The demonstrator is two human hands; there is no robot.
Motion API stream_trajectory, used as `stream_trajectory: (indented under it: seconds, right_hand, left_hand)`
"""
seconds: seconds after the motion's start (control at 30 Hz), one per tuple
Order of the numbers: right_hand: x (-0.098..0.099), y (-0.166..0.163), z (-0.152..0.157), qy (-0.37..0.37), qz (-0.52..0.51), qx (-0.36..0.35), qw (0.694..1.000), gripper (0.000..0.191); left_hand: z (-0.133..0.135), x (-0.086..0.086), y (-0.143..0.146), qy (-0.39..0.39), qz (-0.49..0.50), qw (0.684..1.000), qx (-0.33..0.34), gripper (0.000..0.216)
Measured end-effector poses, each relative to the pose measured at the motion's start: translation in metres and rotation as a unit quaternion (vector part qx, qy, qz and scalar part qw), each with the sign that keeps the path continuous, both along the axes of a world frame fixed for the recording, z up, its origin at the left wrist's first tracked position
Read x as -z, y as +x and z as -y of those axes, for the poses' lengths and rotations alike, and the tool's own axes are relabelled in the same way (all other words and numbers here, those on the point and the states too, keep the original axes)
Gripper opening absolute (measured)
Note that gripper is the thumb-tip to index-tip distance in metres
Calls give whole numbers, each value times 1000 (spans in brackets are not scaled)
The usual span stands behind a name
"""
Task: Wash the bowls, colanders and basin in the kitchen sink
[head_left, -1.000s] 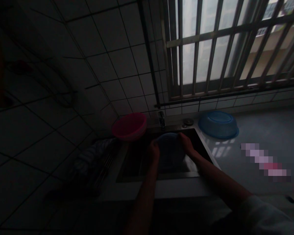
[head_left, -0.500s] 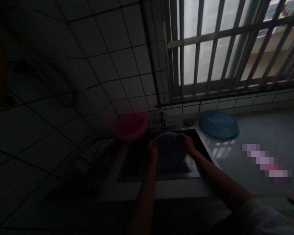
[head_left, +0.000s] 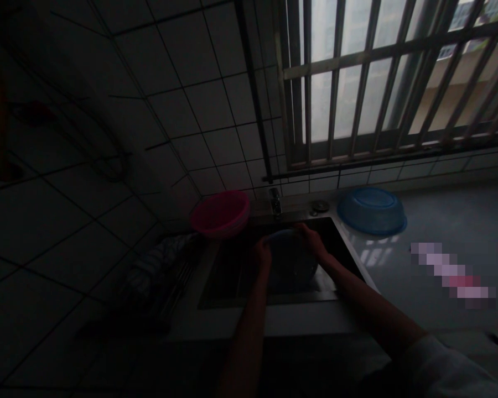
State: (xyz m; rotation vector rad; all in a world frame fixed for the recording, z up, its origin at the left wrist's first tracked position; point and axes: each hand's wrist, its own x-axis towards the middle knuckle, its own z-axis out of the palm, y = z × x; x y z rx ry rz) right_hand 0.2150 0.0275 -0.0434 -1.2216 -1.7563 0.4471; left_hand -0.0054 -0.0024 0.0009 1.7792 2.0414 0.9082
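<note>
Both hands grip a bluish colander [head_left: 290, 260] by its rim, over the sink [head_left: 228, 276]. My left hand [head_left: 263, 253] is closed on the left side of the rim. At the upper right of the rim, my right hand [head_left: 311, 240] is closed too. The scene is very dark, so the holes and whatever lies inside the colander hardly show. Behind the sink stands a metal faucet [head_left: 275, 202].
A pink basin [head_left: 222, 214] sits at the sink's back left corner. An upturned blue basin [head_left: 372, 211] lies on the counter [head_left: 448, 221] at right, near a drain stopper [head_left: 320, 207]. A striped cloth [head_left: 157, 260] is at left. Window bars [head_left: 369, 83] stand behind.
The colander has tilted and dropped slightly in the sink, its perforated inside showing less than before. Both hands have kept hold, the right shifting a little inward along the rim.
</note>
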Motion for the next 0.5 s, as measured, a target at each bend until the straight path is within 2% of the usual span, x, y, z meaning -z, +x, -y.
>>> stream_trajectory:
  seconds: [0.1,0.2,0.27,0.4,0.43,0.5]
  right_hand:
    - [2,19,-4,-2,-17,74,997,27]
    - [5,14,-3,25,6,90,996,28]
    - [6,-1,1,52,40,55,996,28]
    - [6,-31,6,79,115,-78,987,29]
    - [5,-32,6,87,123,-89,985,30]
    - [2,-25,3,104,124,-62,985,30]
  left_hand:
    - [-2,-2,-8,18,14,999,-32,31]
    - [1,-2,-7,13,-5,999,-32,31]
    - [3,-1,-1,-5,-23,1000,-6,32]
    - [5,1,13,-48,-39,992,107,32]
    - [5,1,14,-48,-36,992,113,33]
    - [4,0,10,-35,-22,996,77,32]
